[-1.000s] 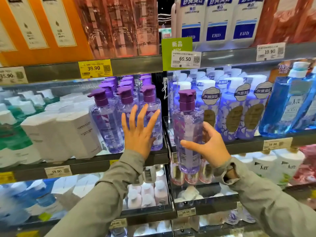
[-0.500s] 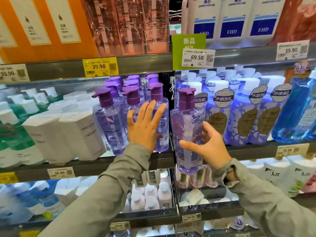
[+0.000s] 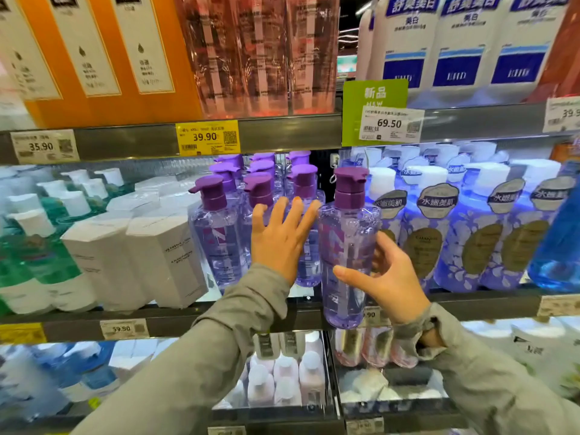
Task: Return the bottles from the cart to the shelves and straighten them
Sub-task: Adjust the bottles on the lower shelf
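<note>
Gripping a purple pump bottle (image 3: 346, 252) upright, the right hand (image 3: 387, 277) lays its thumb across the front of the clear body while its fingers (image 3: 384, 246) curl round the far side. The bottle hangs in the air just in front of the middle shelf (image 3: 94, 321), at the upright where 2 shelf sections meet, and its base dips below the shelf's front edge. Just beside it, the left hand (image 3: 282, 237) is flat, its fingers (image 3: 293, 215) straight and spread, the palm pressed against the front of the matching purple bottles (image 3: 216, 233), which stand 3 across at the front edge with more rows behind. Toward the left end of that shelf stand white boxes (image 3: 163, 255), then green bottles with white caps (image 3: 37, 262). On the section to the right stand blue floral bottles with white caps (image 3: 452, 246) and, at the far right edge, a clear blue bottle (image 3: 561, 246). A yellow price tag (image 3: 207, 138) reading 39.90 hangs on the edge of the shelf above the purple bottles, and a white tag (image 3: 389, 124) reading 69.50 hangs to its right. Both sleeves are grey.
</note>
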`<action>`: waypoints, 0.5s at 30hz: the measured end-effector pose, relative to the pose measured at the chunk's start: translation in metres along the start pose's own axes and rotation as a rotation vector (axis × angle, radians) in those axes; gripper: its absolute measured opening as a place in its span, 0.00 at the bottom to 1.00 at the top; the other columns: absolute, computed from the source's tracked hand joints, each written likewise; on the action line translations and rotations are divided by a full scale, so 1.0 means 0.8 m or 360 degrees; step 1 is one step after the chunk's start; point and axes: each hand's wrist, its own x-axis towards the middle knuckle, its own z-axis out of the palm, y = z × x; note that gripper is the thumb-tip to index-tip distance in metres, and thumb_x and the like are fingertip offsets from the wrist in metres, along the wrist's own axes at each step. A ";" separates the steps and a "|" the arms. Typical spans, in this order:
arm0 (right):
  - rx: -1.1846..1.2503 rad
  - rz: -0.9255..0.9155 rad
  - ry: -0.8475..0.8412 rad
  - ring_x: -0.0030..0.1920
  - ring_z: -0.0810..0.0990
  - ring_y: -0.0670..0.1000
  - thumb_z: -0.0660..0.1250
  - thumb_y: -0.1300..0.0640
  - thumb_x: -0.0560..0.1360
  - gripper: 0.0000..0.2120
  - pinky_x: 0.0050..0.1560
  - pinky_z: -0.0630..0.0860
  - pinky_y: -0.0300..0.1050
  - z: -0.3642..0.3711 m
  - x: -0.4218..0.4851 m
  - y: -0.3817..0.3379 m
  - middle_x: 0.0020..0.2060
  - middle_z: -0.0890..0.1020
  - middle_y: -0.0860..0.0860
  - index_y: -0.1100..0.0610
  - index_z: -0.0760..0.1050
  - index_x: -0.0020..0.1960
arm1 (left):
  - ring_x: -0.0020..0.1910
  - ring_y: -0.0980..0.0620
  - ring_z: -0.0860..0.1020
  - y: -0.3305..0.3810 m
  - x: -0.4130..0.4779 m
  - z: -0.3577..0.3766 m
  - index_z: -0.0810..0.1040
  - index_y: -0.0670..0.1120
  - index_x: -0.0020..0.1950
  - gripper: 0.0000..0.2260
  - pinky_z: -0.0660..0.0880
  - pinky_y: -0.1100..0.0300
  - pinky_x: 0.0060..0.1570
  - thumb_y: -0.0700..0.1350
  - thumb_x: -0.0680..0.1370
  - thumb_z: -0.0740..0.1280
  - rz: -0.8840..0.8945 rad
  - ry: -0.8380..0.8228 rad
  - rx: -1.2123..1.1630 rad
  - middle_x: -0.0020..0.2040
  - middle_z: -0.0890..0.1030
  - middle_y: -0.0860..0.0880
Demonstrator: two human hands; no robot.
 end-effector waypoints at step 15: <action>0.0022 -0.0024 0.0068 0.56 0.81 0.47 0.76 0.57 0.61 0.30 0.59 0.77 0.47 0.009 0.018 0.013 0.54 0.82 0.49 0.55 0.72 0.61 | 0.57 0.47 0.77 0.012 0.012 0.015 0.81 0.52 0.58 0.40 0.61 0.52 0.55 0.51 0.46 0.82 0.0044 -0.0008 0.0031 0.55 0.81 0.50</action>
